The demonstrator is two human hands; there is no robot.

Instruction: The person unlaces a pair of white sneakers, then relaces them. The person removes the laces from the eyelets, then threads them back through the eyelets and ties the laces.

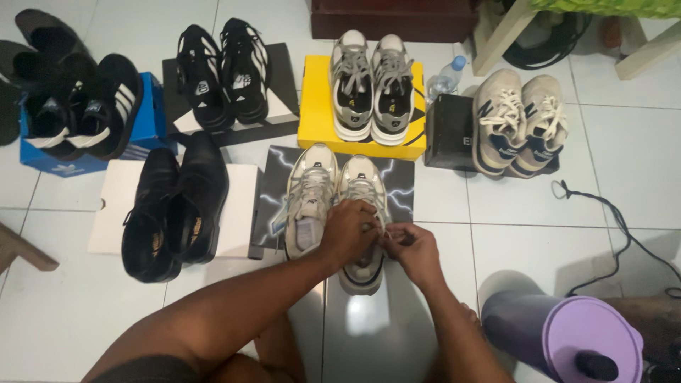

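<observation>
A pair of cream and silver sneakers [312, 195] stands on a dark shoe box printed with lightning [273, 191] in the middle of the floor. My left hand [347, 230] lies over the laces of the right-hand sneaker [363, 273], fingers curled on them. My right hand [413, 250] pinches a lace end just beside it, at that shoe's right edge. Both hands touch the same shoe; its tongue is hidden under them.
Other pairs stand on boxes: black dress shoes [174, 206] on white, grey sneakers [371, 85] on yellow [312, 120], black pairs [223, 71] at the back left, beige sneakers [521, 120] on the right. A purple bottle [567, 337], a black cable [617, 227] and table legs [496, 35] are near.
</observation>
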